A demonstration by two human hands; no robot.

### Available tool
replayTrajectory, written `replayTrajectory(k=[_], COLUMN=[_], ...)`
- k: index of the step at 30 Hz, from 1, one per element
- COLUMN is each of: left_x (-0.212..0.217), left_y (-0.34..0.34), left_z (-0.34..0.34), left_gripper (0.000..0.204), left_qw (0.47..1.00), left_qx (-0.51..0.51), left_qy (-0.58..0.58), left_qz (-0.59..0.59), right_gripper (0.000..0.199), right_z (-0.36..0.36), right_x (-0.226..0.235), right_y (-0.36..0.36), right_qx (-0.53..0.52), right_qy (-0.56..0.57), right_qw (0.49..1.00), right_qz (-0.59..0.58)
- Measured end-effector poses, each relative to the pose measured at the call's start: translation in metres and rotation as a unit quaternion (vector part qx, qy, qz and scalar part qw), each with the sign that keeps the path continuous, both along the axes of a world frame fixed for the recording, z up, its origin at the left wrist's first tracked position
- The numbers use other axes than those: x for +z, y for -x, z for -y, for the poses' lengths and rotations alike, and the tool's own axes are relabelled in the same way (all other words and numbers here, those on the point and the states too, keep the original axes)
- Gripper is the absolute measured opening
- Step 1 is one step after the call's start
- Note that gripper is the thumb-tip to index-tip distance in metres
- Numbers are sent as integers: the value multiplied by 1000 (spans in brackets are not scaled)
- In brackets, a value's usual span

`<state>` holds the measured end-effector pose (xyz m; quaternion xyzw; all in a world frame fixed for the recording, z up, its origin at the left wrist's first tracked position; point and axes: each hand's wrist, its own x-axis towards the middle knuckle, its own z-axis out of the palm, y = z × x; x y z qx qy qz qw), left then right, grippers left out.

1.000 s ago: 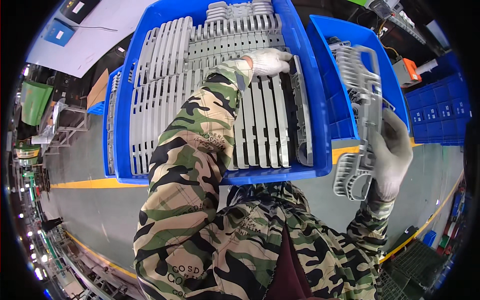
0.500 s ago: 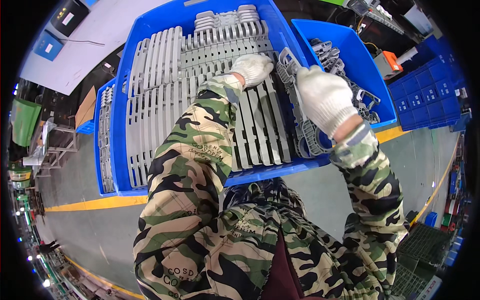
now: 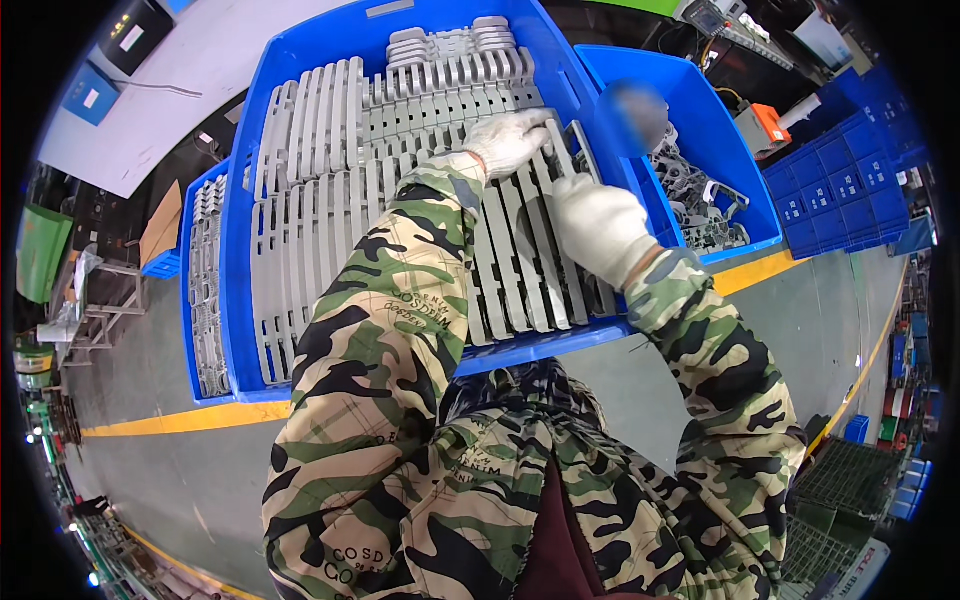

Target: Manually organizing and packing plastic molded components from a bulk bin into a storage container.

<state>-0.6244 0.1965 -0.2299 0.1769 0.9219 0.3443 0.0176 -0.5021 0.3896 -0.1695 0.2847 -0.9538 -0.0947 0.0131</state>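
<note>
A large blue bin (image 3: 243, 250) holds rows of long, slotted grey metal bars (image 3: 325, 215) standing side by side. My left hand (image 3: 508, 140), in a white knit glove, lies over the upper ends of the right-hand bars, its fingers curled together round the top of one. In a matching glove, my right hand (image 3: 602, 222) is closed on a grey slotted metal part (image 3: 580, 148) at the right end of the row, inside the bin's right wall. My right fingertips are partly hidden behind the glove's back.
A smaller blue bin (image 3: 765, 215) at the right holds jumbled grey metal pieces (image 3: 705, 200); a blurred round patch hides part of it. Another narrow blue bin (image 3: 190, 330) with grey parts stands at the left. Stacked blue crates (image 3: 840, 195) are at far right, a white table (image 3: 190, 60) at upper left.
My right hand has moved left and down, bringing the grey metal part from over the right wall into the end of the row. My left hand has barely moved.
</note>
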Motion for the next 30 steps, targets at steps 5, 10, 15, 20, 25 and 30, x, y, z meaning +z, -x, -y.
replayTrajectory(k=[5,10,15,20,25,30], left_x=[20,4,4,19,17,16], left_y=[-5,9,12,11,8,9], left_z=[-9,0,5,-5,-4,-10], left_gripper=[74,63,51,49,46,44], left_qw=[998,993,978,966,975,994], left_qx=[8,22,-35,-11,13,34], left_qy=[5,-74,-157,-107,-94,-72], left_qz=[57,85,135,234,203,73], right_gripper=[22,29,30,27,22,26], right_z=[-20,-29,-61,-80,-87,-92], right_x=[5,20,10,12,10,15], right_y=[-3,-34,-79,-81,-77,-74], right_qx=[-122,-32,54,47,79,54], right_qy=[260,269,271,401,482,524], right_qw=[954,943,961,915,872,847], right_qz=[80,191,-24,-11,26,70])
